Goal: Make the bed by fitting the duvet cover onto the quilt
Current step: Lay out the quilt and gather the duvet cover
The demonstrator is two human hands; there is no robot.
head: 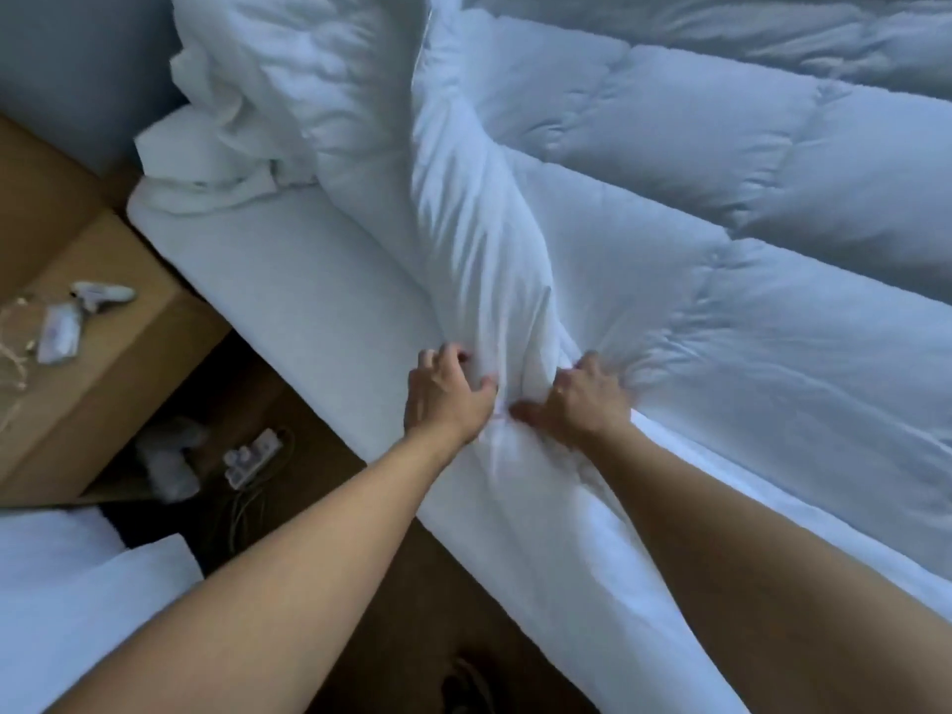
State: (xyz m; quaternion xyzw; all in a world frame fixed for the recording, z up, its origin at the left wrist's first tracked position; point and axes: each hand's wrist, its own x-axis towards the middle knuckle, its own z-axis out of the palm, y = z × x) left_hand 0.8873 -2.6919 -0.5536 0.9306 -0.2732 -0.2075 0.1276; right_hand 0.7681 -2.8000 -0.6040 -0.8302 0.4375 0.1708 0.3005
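A puffy white quilt (721,208) with stitched squares lies spread over the bed. A smooth white duvet cover (479,239) runs in a bunched ridge from the bed's head down to its near edge. My left hand (448,391) grips a fold of the cover at the mattress edge, fingers curled into the cloth. My right hand (582,396) grips the cloth right beside it, where cover and quilt meet; which layer it holds I cannot tell. The two hands almost touch.
The bare mattress side (288,286) runs diagonally to the left. A brown bedside table (118,342) holds a white cable and small devices. A power strip (252,456) lies on the dark floor below. Crumpled pillows (268,95) sit at the head. White bedding (77,600) fills the lower left corner.
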